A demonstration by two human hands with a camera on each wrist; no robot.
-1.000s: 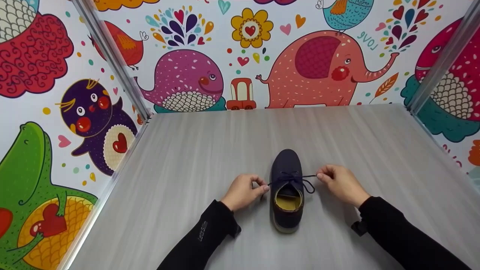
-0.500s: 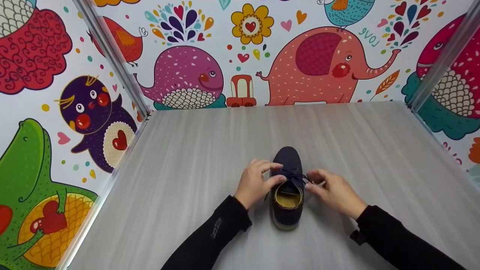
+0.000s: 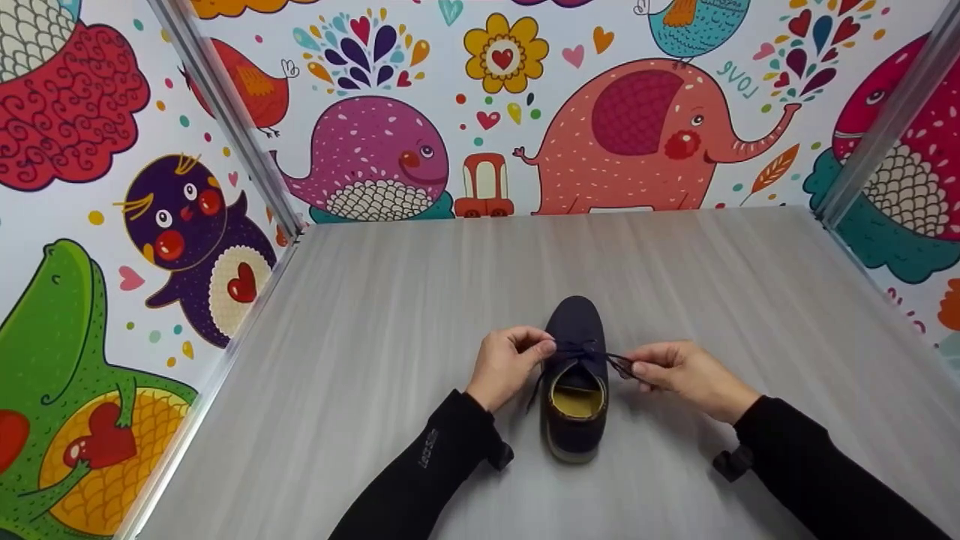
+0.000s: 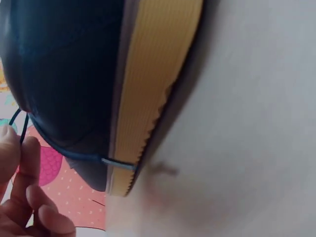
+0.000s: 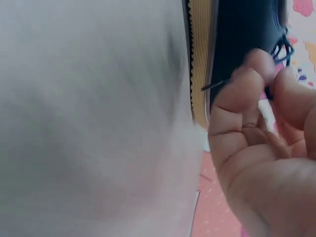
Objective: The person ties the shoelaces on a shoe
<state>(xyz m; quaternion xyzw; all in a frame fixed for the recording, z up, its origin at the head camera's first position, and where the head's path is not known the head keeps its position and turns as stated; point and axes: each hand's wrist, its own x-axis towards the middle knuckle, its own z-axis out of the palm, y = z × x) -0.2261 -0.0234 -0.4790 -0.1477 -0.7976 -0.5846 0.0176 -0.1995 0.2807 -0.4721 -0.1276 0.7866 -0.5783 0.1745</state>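
A dark navy lace-up shoe (image 3: 574, 316) with a tan sole (image 4: 153, 64) and yellowish lining stands upright, toe pointing away. My left hand (image 3: 507, 366) is at its left side, thumb and finger pinching a doubled strand of the shoelace. In the left wrist view a loose lace end (image 4: 69, 151) with its tip hangs down over the sole. On the other side my right hand (image 3: 691, 377) pinches the lace (image 3: 616, 358) stretched out from the shoe's throat. In the right wrist view, a lace end (image 5: 213, 86) sticks out past the fingers.
The shoe stands on a grey wood-grain tabletop (image 3: 405, 300). Panels printed with cartoon animals, including an elephant (image 3: 622, 150), rise at the back and sides, joined by metal corner posts (image 3: 225, 112). Black sleeves cover both arms.
Both hands first moved in toward the laces from their pulled-apart position. My left fingers then closed on a lace at the left, while my right hand gripped lace and drew back rightward.
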